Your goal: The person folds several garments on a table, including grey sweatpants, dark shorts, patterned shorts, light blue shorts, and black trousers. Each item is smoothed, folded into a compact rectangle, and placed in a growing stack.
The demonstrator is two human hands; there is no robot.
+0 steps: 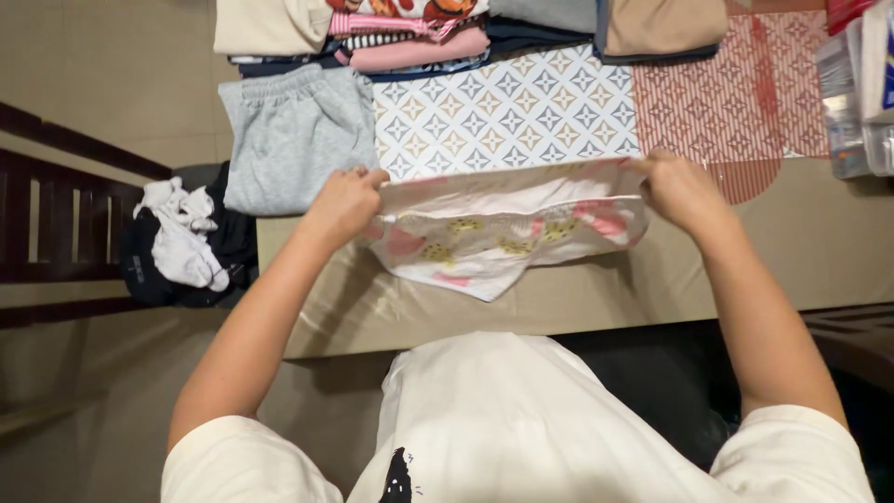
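The person wears a cream, off-white short-sleeved shirt (503,419) that fills the lower middle of the frame. Its fabric is plain and smooth, with soft folds running down from the chest. A small black printed figure (398,477) sits low on the front, at the bottom edge of the frame, with a few tiny black marks beside it. The short sleeves end near the lower left and lower right corners of the frame, each with a plain hemmed edge. Both forearms are bare from the sleeves onward, with no watch, bracelet or ring to be seen. The left hand (343,203) and the right hand (683,189) are bare, without gloves.
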